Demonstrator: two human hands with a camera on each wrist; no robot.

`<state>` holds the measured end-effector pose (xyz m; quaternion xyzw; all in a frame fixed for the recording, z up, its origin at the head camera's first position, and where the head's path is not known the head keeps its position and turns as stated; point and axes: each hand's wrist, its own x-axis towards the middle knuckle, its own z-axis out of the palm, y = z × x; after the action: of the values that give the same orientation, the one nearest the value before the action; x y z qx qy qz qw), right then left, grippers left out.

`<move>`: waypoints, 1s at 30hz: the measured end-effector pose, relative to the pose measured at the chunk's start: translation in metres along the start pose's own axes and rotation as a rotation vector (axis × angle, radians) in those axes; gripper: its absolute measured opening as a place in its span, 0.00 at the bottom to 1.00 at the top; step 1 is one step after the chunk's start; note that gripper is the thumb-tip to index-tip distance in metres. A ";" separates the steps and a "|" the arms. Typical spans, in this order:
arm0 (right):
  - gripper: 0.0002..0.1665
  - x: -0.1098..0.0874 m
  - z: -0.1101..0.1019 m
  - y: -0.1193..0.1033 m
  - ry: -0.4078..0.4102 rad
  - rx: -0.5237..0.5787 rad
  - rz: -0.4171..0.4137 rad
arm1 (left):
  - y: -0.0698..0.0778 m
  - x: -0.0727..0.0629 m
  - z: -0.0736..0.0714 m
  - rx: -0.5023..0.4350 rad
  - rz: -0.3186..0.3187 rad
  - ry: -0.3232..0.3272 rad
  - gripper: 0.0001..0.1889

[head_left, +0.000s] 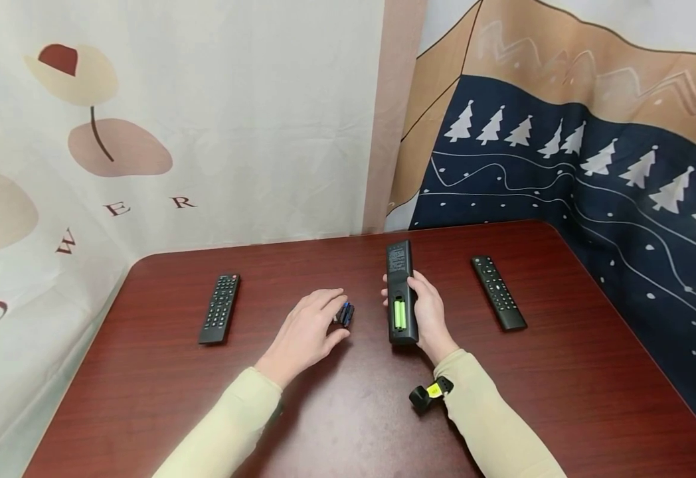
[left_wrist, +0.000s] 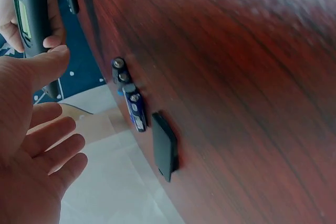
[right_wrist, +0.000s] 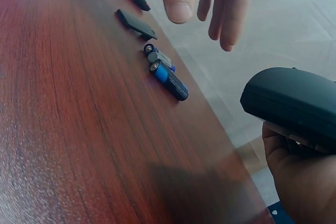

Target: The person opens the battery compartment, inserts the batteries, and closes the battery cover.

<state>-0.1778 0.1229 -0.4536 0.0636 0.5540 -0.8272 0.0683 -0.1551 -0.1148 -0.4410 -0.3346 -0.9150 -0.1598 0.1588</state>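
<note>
My right hand (head_left: 431,316) grips a black remote control (head_left: 400,265), its back facing up. In its uncovered battery compartment lie light green batteries (head_left: 400,315). My left hand (head_left: 307,332) hovers over the table with fingers apart and nothing held. Close to its fingertips, several loose blue-and-black batteries (right_wrist: 170,83) lie together on the table; the left wrist view shows these batteries (left_wrist: 134,109) too. Beside them rests a small black battery cover (left_wrist: 164,145), which the left hand hides in the head view.
One remote control (head_left: 220,309) lies buttons up on the left of the dark red wooden table (head_left: 163,372). Another remote control (head_left: 499,293) lies to the right. Behind the table hang a pale printed curtain (head_left: 264,119) and a navy tree-patterned cloth (head_left: 503,166).
</note>
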 end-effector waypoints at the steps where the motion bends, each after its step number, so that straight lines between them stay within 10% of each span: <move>1: 0.28 0.000 0.000 0.000 0.001 0.001 0.000 | -0.001 -0.001 0.000 0.004 -0.008 -0.005 0.30; 30: 0.29 0.001 -0.001 0.002 0.013 -0.011 0.016 | -0.030 -0.014 -0.008 0.079 -0.228 -0.221 0.35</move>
<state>-0.1779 0.1234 -0.4560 0.0730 0.5584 -0.8232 0.0719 -0.1629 -0.1476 -0.4446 -0.2374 -0.9646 -0.1027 0.0511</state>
